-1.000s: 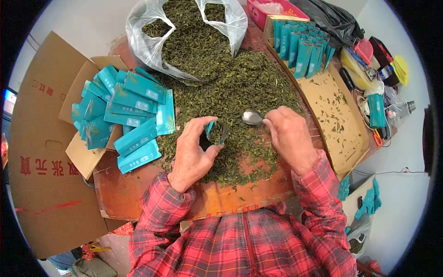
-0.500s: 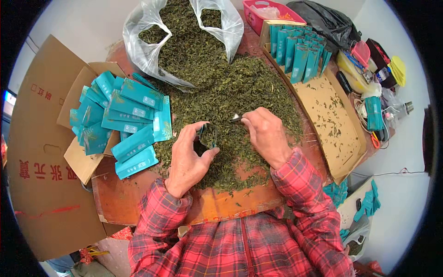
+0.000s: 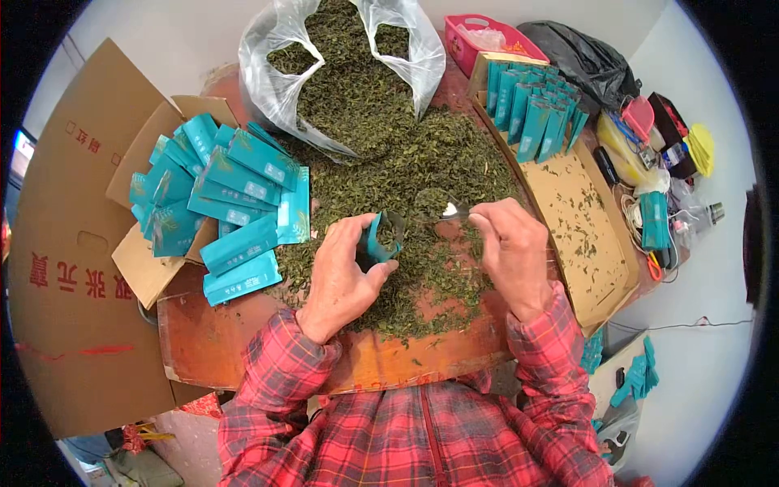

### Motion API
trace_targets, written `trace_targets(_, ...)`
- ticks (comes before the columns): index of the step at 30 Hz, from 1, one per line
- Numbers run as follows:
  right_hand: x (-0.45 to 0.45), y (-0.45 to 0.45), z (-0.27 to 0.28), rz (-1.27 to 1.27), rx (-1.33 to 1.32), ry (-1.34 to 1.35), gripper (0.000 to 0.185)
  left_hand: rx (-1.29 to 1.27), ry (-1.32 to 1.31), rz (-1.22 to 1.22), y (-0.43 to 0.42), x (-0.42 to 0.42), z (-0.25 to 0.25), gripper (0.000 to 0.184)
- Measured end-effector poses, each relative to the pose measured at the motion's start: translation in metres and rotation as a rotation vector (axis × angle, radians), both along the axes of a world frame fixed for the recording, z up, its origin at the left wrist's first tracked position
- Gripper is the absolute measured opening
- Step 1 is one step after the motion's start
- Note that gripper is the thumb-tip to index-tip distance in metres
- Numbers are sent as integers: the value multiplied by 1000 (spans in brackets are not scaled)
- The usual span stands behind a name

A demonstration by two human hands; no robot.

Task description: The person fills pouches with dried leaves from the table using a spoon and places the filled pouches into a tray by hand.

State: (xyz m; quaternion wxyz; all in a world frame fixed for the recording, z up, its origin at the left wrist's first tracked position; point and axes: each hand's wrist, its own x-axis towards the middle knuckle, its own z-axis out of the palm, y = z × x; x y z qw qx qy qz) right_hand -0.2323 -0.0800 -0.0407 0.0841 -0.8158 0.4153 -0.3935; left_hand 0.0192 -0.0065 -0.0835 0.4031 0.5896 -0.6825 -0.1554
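Note:
My left hand [image 3: 334, 272] is closed around a teal pouch [image 3: 375, 243], its mouth held open and facing up. In my right hand [image 3: 515, 243] the fingers pinch the handle of a spoon [image 3: 451, 210], whose bowl is shiny and hard to make out against the leaves. It lies to the right of the pouch, apart from it. Under and beyond both hands spreads a loose heap of dried green tea leaves [image 3: 454, 154]. A clear plastic bag [image 3: 272, 77] full of the same leaves lies open behind the heap.
Flat teal pouches [image 3: 235, 174] are piled in a cardboard box at left. Upright teal pouches [image 3: 531, 122] stand in a cardboard tray [image 3: 580, 219] at right, with scattered leaves. A pink basket [image 3: 462, 49] and black bag [image 3: 580, 61] sit behind. The wooden table edge [image 3: 406, 361] is near me.
My right hand has moved right and slightly nearer me with the spoon, away from the pouch. The left hand still holds the pouch, now turned so more of its teal side shows.

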Motion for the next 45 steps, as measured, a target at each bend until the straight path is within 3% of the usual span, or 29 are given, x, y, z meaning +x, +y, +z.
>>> trace_targets(10, 1, 23, 71, 46, 3, 29, 8, 28, 32, 25, -1, -2, 0, 71)
trace_targets(16, 12, 25, 87, 109, -26, 85, 8, 48, 26, 17, -1, -4, 3, 69)
trace_targets(26, 27, 24, 91, 197, -106, 293, 17, 44, 46, 12, 0, -6, 3, 68)
trace_targets(33, 42, 31, 96, 239, -259, 434, 12, 51, 63, 16, 0, -7, 4, 65)
trace_targets(45, 47, 33, 97, 216, -393, 446, 13, 53, 82, 21, -1, -7, 1, 66)
